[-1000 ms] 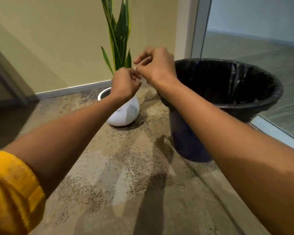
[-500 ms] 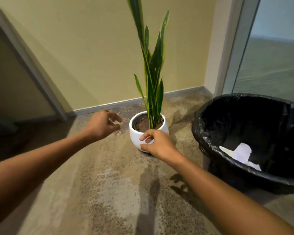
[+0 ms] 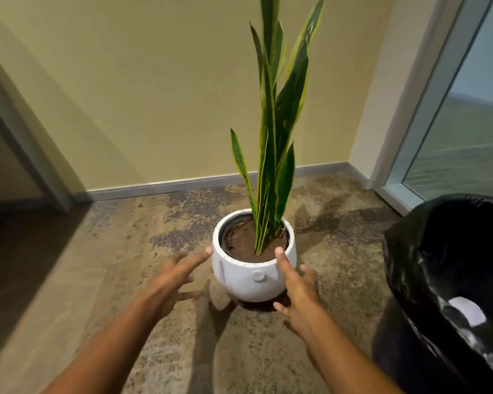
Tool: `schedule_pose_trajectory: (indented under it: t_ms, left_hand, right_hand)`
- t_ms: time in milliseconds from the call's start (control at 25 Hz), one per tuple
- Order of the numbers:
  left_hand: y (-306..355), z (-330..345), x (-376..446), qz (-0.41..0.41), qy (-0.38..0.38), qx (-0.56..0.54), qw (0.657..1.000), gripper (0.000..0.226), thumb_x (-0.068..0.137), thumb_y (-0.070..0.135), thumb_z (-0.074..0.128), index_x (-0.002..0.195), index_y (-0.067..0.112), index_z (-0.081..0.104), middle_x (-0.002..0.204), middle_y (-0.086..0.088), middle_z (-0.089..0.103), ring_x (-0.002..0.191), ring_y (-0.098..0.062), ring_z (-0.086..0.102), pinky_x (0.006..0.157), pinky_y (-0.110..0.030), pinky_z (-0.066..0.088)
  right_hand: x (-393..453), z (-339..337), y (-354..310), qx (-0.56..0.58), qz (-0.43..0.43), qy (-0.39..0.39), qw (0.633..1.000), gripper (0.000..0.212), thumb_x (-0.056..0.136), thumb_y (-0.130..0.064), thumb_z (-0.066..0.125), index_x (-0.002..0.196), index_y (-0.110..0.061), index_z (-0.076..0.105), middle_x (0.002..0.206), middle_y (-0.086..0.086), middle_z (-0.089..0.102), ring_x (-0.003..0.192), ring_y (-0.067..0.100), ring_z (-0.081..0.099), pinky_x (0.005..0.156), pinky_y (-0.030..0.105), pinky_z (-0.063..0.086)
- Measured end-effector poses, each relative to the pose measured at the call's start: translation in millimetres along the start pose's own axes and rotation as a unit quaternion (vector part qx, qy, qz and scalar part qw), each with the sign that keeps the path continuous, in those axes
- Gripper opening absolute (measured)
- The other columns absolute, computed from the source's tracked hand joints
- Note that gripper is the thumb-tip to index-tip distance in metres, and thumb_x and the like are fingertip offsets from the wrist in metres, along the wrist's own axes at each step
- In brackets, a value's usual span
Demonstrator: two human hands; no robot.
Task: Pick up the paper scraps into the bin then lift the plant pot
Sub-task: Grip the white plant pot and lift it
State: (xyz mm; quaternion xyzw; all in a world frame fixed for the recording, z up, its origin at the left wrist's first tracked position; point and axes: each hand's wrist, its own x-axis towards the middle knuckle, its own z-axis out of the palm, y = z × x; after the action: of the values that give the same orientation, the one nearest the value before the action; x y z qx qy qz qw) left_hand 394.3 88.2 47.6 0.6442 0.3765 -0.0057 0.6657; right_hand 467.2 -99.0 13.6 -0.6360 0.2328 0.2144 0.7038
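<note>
Landmark for all positions: the plant pot [image 3: 254, 273], white, round-bellied, standing upright on the mottled floor [image 3: 160, 348] in the corner, well short of the skirting.

Change noted. One second ago both hands were raised and pinched together at the rim of the bin; half a second ago the right hand was already at the pot's near rim while the left hung well to the pot's left. Now both hands flank the pot. Judgement: the scrap-clearing step looks finished and the lift is being set up, not yet begun; the pot still sits flat on the floor.

Bin [image 3: 450, 285]: black-lined, to the right of the pot and nearer the camera, apart from it. White paper scraps [image 3: 466, 309] lie inside it. No scraps are visible on the floor around the pot.

Plant [image 3: 276, 155]: tall sword-shaped leaves rising upright from brown soil in the pot.

Left hand [image 3: 171, 280]: on the pot's left, fingers spread and straight, holding nothing. Its longest fingertip reaches the pot's left shoulder; contact or a hair's gap cannot be told.

Right hand [image 3: 296, 288]: on the pot's right, fingers extended and splayed, gripping nothing. The forefinger lies up along the pot's wall to the rim; the thumb points toward the base.
</note>
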Motion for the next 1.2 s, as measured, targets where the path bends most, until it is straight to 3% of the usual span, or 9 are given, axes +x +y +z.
schedule_pose_trajectory:
  t_ms: [120, 280, 400, 480, 600, 720, 880, 1040, 1200]
  left_hand:
    - [-16.2, 6.5, 19.5, -0.06, -0.056, -0.074, 0.994, 0.076, 0.067, 0.061, 0.068, 0.13, 0.029, 0.041, 0.133, -0.016, 0.036, 0.116, -0.037, 0.045, 0.079, -0.049, 0.056]
    - [-18.9, 22.2, 41.0, -0.073, -0.13, -0.114, 0.982, 0.083, 0.064, 0.064, 0.07, 0.134, 0.034, 0.039, 0.14, -0.023, 0.038, 0.116, -0.046, 0.051, 0.071, -0.05, 0.057]
    - [-20.3, 38.4, 45.2, -0.06, -0.11, -0.111, 0.986, 0.052, 0.076, 0.05, 0.064, 0.123, 0.032, 0.048, 0.126, -0.02, 0.052, 0.103, -0.045, 0.059, 0.073, -0.054, 0.056]
    - [-20.9, 46.0, 39.9, -0.046, -0.073, -0.103, 0.991, 0.024, 0.081, 0.04, 0.056, 0.103, 0.031, 0.055, 0.118, -0.017, 0.055, 0.097, -0.044, 0.06, 0.075, -0.057, 0.055]
    - [-25.3, 47.6, 26.0, -0.027, -0.063, -0.103, 0.992, 0.017, 0.08, 0.034, 0.056, 0.096, 0.034, 0.054, 0.114, -0.014, 0.055, 0.099, -0.045, 0.06, 0.078, -0.061, 0.054]
    - [-34.2, 41.7, 2.1, -0.007, -0.056, -0.094, 0.994, 0.012, 0.08, 0.031, 0.057, 0.091, 0.036, 0.057, 0.112, -0.014, 0.058, 0.1, -0.046, 0.061, 0.077, -0.059, 0.055]
    - [-42.2, 35.4, -44.1, -0.047, -0.027, -0.116, 0.992, 0.012, 0.08, 0.028, 0.055, 0.09, 0.033, 0.06, 0.11, -0.014, 0.059, 0.096, -0.044, 0.061, 0.077, -0.058, 0.055]
    - [-10.2, 13.1, -102.2, -0.101, -0.005, -0.099, 0.99, 0.039, 0.075, 0.033, 0.058, 0.113, 0.024, 0.06, 0.114, -0.019, 0.062, 0.097, -0.043, 0.063, 0.074, -0.056, 0.057]
    - [60.0, -12.3, -142.6, -0.108, -0.011, -0.096, 0.989, 0.048, 0.076, 0.039, 0.059, 0.122, 0.024, 0.058, 0.115, -0.019, 0.062, 0.095, -0.041, 0.064, 0.071, -0.05, 0.058]
  right_hand:
    - [21.5, -1.2, -2.3, -0.005, 0.023, -0.049, 0.999, 0.094, 0.06, -0.07, 0.071, 0.138, -0.037, 0.032, 0.144, 0.001, 0.039, 0.126, 0.035, 0.043, 0.083, 0.057, 0.051]
    - [38.3, -0.2, -4.5, -0.012, 0.009, -0.108, 0.994, 0.069, 0.059, -0.06, 0.076, 0.119, -0.051, 0.045, 0.125, -0.006, 0.053, 0.112, 0.033, 0.053, 0.081, 0.067, 0.047]
    - [46.9, -0.7, -0.1, -0.013, -0.015, -0.115, 0.993, 0.039, 0.072, -0.042, 0.071, 0.105, -0.052, 0.053, 0.117, -0.005, 0.06, 0.1, 0.03, 0.058, 0.071, 0.067, 0.051]
    - [47.0, -2.6, 2.9, -0.016, -0.027, -0.11, 0.993, 0.031, 0.074, -0.037, 0.064, 0.101, -0.05, 0.056, 0.113, -0.005, 0.062, 0.098, 0.029, 0.059, 0.069, 0.064, 0.053]
    - [43.0, -10.8, 8.9, -0.007, -0.048, -0.103, 0.994, 0.036, 0.078, -0.032, 0.061, 0.111, -0.045, 0.056, 0.106, -0.009, 0.061, 0.091, 0.021, 0.056, 0.065, 0.054, 0.055]
    - [24.6, -16.9, 20.3, -0.001, -0.062, -0.096, 0.993, 0.047, 0.072, -0.034, 0.063, 0.118, -0.04, 0.056, 0.108, -0.01, 0.061, 0.091, 0.019, 0.056, 0.07, 0.061, 0.054]
    - [-34.4, -31.2, 26.2, -0.02, -0.035, -0.087, 0.995, 0.072, 0.058, -0.041, 0.064, 0.128, -0.044, 0.049, 0.12, -0.007, 0.063, 0.102, 0.023, 0.06, 0.075, 0.067, 0.051]
    - [-96.6, -37.2, -6.1, -0.019, -0.009, -0.089, 0.996, 0.067, 0.067, -0.032, 0.066, 0.132, -0.038, 0.05, 0.119, -0.005, 0.066, 0.091, 0.012, 0.063, 0.082, 0.058, 0.055]
    - [-152.1, -24.3, -70.4, 0.011, -0.005, -0.119, 0.993, 0.051, 0.086, -0.016, 0.062, 0.132, -0.035, 0.052, 0.108, -0.011, 0.07, 0.082, 0.007, 0.068, 0.083, 0.051, 0.057]
